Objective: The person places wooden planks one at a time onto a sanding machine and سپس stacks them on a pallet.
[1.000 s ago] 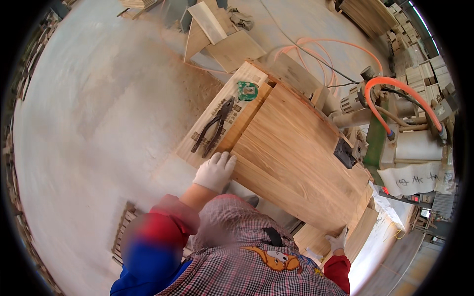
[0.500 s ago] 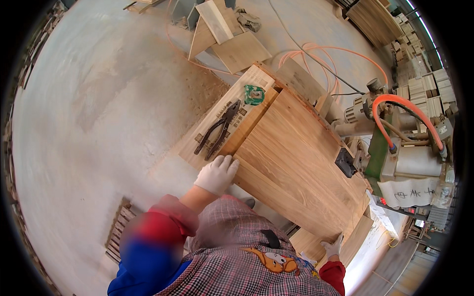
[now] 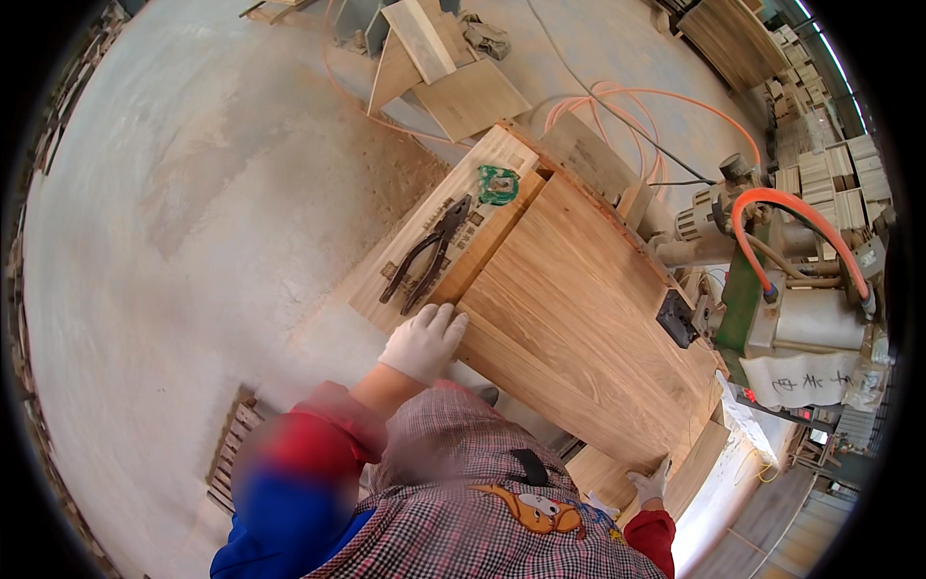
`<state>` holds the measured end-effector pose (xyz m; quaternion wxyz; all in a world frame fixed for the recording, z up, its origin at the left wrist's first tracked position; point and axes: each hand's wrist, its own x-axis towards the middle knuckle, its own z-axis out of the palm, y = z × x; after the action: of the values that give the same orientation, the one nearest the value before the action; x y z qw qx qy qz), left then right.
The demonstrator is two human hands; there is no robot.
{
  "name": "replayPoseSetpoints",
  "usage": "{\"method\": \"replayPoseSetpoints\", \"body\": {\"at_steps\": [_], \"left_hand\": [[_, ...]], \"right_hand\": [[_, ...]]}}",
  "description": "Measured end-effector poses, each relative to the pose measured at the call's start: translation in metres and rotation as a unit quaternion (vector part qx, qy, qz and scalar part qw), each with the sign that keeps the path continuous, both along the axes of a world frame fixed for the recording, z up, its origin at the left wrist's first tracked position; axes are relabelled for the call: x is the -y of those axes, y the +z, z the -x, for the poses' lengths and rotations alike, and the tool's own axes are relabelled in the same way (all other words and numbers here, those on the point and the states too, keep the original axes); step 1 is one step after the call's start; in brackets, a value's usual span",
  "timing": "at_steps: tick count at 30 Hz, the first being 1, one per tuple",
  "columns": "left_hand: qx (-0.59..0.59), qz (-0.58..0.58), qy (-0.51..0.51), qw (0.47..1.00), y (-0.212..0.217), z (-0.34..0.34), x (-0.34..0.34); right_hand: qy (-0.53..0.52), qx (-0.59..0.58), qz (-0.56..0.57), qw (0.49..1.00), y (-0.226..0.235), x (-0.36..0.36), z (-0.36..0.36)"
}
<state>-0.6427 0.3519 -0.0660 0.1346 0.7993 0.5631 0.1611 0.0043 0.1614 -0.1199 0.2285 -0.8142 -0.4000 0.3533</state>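
A wide wooden panel with a striped grain lies in front of me, running from upper left to lower right. My left hand, in a white glove, is closed over the panel's near-left corner, fingertips on its edge. At the lower right, my gloved right hand grips the panel's near end with the thumb apart from the fingers; part of it is hidden. Beyond my left hand, a pair of dark pliers and a green tape measure rest on a pale board.
On the right stands a green and grey machine with an orange hose; a black block sits by the panel's far edge. Loose boards and a coiled hose lie on the floor. A slatted pallet is at lower left.
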Motion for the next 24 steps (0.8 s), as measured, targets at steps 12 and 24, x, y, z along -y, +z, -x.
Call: {"method": "replayPoseSetpoints", "body": {"at_steps": [12,24], "left_hand": [[0.003,0.012,0.002,1.0,0.002,0.003,-0.001],[-0.033,0.105,0.0,0.994,0.024,-0.008,-0.009]], "right_hand": [[0.003,0.025,0.028,0.999,0.001,0.002,-0.004],[0.027,0.206,0.092,0.974,0.026,-0.008,0.028]]}}
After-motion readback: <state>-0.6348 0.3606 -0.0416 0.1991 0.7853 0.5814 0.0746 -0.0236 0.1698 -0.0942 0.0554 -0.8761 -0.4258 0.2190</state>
